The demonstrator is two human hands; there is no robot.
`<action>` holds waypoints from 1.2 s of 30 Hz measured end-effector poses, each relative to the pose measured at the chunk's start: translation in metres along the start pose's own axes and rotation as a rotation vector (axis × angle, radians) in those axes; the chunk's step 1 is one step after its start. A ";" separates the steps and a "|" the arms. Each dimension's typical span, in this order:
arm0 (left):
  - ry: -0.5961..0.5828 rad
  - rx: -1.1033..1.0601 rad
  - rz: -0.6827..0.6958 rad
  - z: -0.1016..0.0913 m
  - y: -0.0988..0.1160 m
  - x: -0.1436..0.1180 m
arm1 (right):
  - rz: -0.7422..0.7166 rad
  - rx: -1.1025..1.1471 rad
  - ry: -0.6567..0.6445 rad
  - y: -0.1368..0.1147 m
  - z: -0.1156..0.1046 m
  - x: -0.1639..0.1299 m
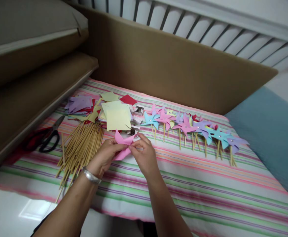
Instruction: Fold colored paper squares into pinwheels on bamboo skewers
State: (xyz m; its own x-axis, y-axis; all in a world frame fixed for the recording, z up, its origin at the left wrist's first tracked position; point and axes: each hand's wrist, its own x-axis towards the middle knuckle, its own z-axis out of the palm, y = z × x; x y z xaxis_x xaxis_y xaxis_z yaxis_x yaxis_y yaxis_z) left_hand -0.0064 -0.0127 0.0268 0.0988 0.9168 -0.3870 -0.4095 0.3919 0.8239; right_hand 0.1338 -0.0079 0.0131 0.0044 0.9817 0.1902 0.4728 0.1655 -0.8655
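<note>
— What have you got in your hands there?

— A pink paper pinwheel (122, 144), half folded. I hold it just above the striped cloth (208, 194), close to the near edge of the bed. My left hand (104, 157) pinches its left side between thumb and fingers, and my right hand (144, 154) grips the right side, fingertips pressed on the folded points near the middle. Both hands are closed on the paper, neither is slack.

— And what lies around it?

— Just beyond the pinwheel sits a stack of pale yellow paper squares (116, 117), with a small metal thing at its near right corner, too small for me to name. Left of my left hand is a loose bundle of bamboo sticks (81, 148), fanned out toward me. Farther left, a pair of scissors (47, 136) with dark handles lies at the cloth's edge. Behind the sticks there is a heap of purple cut paper (78, 102), and a red square (128, 99) beside the yellow sheets.

— The finished ones?

— A row of finished pinwheels (195, 130) on sticks runs off to the right, blue, pink and purple, overlapping one another. A silver bracelet (91, 176) is on my left wrist. A brown cardboard panel (171, 62) stands behind everything.
</note>
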 end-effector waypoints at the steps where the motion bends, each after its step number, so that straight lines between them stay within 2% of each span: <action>1: -0.012 -0.004 0.003 0.000 0.000 0.000 | 0.000 0.000 0.007 0.001 0.000 0.000; 4: -0.014 -0.020 0.003 0.000 -0.002 0.001 | -0.001 -0.011 0.027 0.001 0.002 0.001; 10: 0.074 0.049 0.032 -0.001 -0.006 0.006 | 0.035 -0.004 0.007 -0.006 0.002 0.001; 13: 0.145 0.060 0.064 -0.006 0.003 0.004 | 0.085 0.045 -0.019 -0.007 -0.012 0.006; 16: 0.252 0.044 0.121 -0.015 0.017 -0.001 | 0.112 0.043 0.057 0.002 -0.028 0.013; 19: 0.283 -0.047 0.199 -0.027 0.027 -0.003 | 0.134 0.038 0.114 0.016 -0.033 0.018; 21: 0.268 -0.094 0.234 -0.033 0.031 -0.003 | 0.119 -0.068 0.096 0.022 -0.029 0.022; 26: 0.265 -0.105 0.241 -0.043 0.035 -0.006 | 0.036 -0.537 -0.084 0.016 -0.008 0.044; 31: 0.246 -0.147 0.246 -0.049 0.040 -0.011 | 0.055 -0.758 -0.231 0.000 0.012 0.073; 36: 0.209 -0.170 0.253 -0.056 0.043 -0.012 | 0.142 -0.955 -0.291 -0.008 0.034 0.087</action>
State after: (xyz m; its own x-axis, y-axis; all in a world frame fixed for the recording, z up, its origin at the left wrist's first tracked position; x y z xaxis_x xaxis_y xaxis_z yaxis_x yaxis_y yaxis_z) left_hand -0.0757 -0.0115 0.0441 -0.2046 0.9407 -0.2705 -0.5437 0.1206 0.8306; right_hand 0.0999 0.0794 0.0211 -0.0396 0.9923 -0.1170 0.9932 0.0263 -0.1134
